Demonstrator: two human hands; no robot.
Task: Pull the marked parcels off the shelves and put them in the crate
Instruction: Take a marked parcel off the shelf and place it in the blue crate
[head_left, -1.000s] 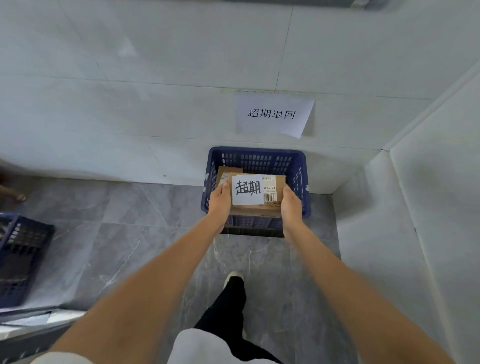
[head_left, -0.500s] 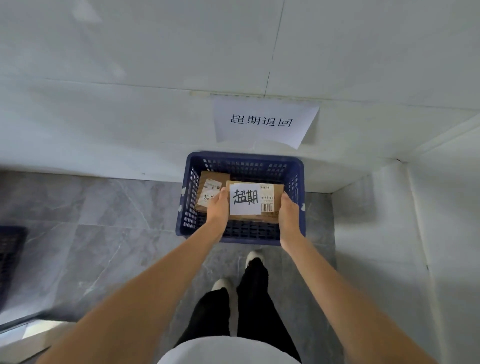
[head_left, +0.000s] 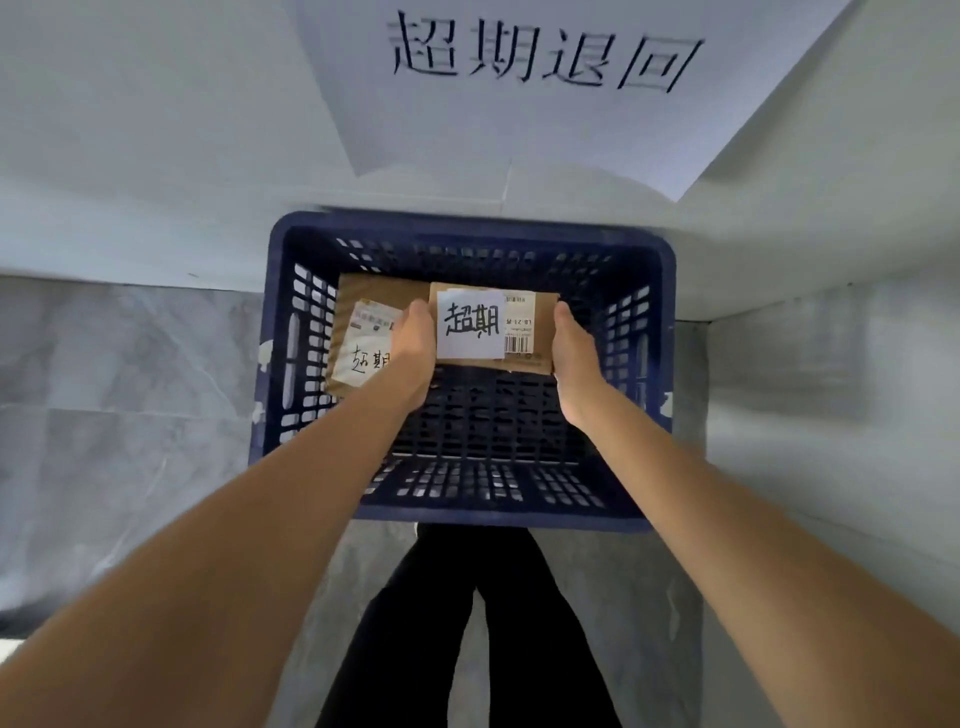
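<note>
From the head camera, both arms reached down into a dark blue slatted plastic crate that stood on a grey marbled floor against a white wall. Between the hands was a flat brown cardboard parcel, held level inside the crate's opening, towards its far side. A white slip with two bold handwritten black characters covered most of its top; beside the slip showed a printed shipping label with a small barcode and tiny text too fine to read.

The left hand gripped the parcel's left edge, and the right hand gripped its right edge; each hand's fingers curled under the box, so their tips were out of sight.

A second brown parcel lay in the crate's far left part, just beside the held one. It carried a similar white handwritten slip, partly covered by the left hand and wrist. Whether the two parcels touched could not be told. The held parcel's underside, and whether it rested on the crate's bottom, were also hidden.

On the wall above the crate hung a white paper sign with four printed black characters, its upper part cut off by the frame. The person's black trousers showed below the crate; the feet were out of view.
</note>
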